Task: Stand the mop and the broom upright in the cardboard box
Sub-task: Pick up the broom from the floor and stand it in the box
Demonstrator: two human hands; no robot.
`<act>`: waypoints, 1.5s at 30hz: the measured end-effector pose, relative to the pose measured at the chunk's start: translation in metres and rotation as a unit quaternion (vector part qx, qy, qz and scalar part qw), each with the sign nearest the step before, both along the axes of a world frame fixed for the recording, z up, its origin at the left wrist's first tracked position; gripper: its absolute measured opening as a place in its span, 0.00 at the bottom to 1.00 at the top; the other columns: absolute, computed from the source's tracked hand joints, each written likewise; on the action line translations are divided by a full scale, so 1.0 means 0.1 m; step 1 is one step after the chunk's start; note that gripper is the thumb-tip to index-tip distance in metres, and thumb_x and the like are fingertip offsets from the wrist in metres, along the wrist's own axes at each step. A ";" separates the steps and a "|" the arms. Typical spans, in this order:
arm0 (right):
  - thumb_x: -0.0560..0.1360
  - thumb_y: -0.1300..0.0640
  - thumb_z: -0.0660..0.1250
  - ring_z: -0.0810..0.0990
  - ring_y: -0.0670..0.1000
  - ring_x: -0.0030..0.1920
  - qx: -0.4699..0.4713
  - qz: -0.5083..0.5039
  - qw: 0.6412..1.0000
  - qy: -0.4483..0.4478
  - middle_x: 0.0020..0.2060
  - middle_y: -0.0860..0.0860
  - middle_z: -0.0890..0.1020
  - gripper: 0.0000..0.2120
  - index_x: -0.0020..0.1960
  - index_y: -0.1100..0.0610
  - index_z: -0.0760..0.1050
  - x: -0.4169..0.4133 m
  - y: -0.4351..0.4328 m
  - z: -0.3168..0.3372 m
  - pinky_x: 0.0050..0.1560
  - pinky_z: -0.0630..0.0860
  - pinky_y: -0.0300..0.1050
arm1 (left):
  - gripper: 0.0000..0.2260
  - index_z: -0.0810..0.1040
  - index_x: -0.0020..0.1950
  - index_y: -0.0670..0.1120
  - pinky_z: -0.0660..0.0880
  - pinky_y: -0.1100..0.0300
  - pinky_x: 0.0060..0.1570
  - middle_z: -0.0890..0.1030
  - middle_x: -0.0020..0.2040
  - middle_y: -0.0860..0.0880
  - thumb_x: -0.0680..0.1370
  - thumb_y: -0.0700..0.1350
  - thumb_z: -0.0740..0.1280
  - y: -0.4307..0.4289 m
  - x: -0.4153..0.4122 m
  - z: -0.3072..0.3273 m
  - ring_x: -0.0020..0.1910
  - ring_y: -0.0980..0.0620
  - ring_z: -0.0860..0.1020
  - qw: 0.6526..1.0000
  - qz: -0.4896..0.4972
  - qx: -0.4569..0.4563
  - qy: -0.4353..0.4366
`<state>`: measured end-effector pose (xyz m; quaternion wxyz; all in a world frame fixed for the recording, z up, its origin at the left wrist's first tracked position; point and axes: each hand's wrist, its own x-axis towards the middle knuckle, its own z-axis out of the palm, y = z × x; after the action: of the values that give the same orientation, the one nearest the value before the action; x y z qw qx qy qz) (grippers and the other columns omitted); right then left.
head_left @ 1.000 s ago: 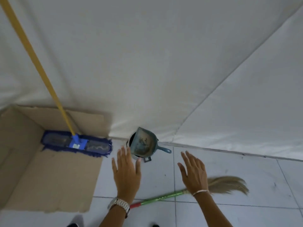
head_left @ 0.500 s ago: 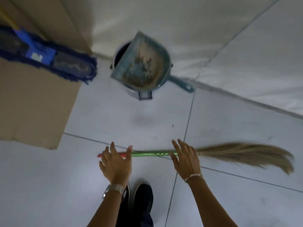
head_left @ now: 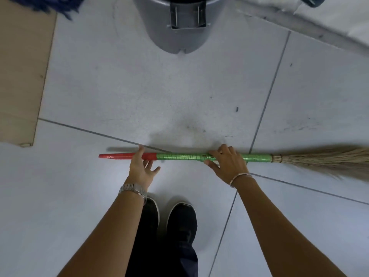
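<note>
The broom [head_left: 179, 156] lies level just above the tiled floor, its red handle end to the left and its straw bristles [head_left: 329, 161] to the right. My left hand [head_left: 140, 166] cups the handle where red meets green, thumb over it and fingers loosely spread beneath. Fingers of my right hand [head_left: 227, 162] are curled around the green part nearer the bristles. Only a blue fringe of the mop [head_left: 50, 4] shows at the top left edge, over the cardboard box [head_left: 20, 76], whose flat flap runs down the left side.
A grey bin [head_left: 175, 27] stands on the floor straight ahead, with a teal dustpan handle [head_left: 311, 1] at the top edge. White sheeting [head_left: 349, 23] covers the top right corner. My black shoes [head_left: 179, 220] are below the broom.
The view has tipped down and closer to the floor. Both hands, open above the broom before, have closed onto its handle, and the broom casts a shadow as if raised slightly.
</note>
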<state>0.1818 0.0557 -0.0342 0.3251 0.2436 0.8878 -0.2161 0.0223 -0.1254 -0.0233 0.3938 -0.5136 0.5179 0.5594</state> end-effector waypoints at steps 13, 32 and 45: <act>0.75 0.43 0.59 0.76 0.56 0.50 -0.105 -0.123 0.986 0.043 0.48 0.55 0.76 0.16 0.59 0.49 0.71 -0.86 0.58 1.33 0.48 0.72 0.50 | 0.09 0.68 0.56 0.51 0.76 0.41 0.54 0.77 0.54 0.46 0.78 0.41 0.62 0.74 -0.66 1.70 0.58 0.47 0.76 0.967 0.026 0.066 0.243; 0.69 0.57 0.72 0.76 0.49 0.36 -0.195 -0.297 0.864 0.356 0.35 0.52 0.80 0.05 0.43 0.58 0.79 -1.85 0.16 5.90 0.37 0.72 0.31 | 0.08 0.71 0.46 0.50 0.79 0.60 0.30 0.83 0.41 0.53 0.76 0.37 0.65 0.71 -1.77 6.88 0.39 0.50 0.82 0.751 -0.182 0.220 0.595; 0.66 0.54 0.74 0.79 0.48 0.36 -0.254 -0.226 0.766 0.546 0.34 0.51 0.82 0.07 0.41 0.56 0.79 -2.54 -0.79 8.31 0.40 0.76 0.38 | 0.08 0.74 0.50 0.49 0.81 0.53 0.34 0.79 0.48 0.48 0.74 0.39 0.68 -0.30 -1.98 9.75 0.44 0.48 0.84 0.606 -0.201 0.216 0.739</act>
<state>-0.0717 -0.0233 0.7965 -0.2224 0.1867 0.7476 -0.5973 -0.1756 -0.1551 0.9520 0.0787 0.2913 0.5872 0.7511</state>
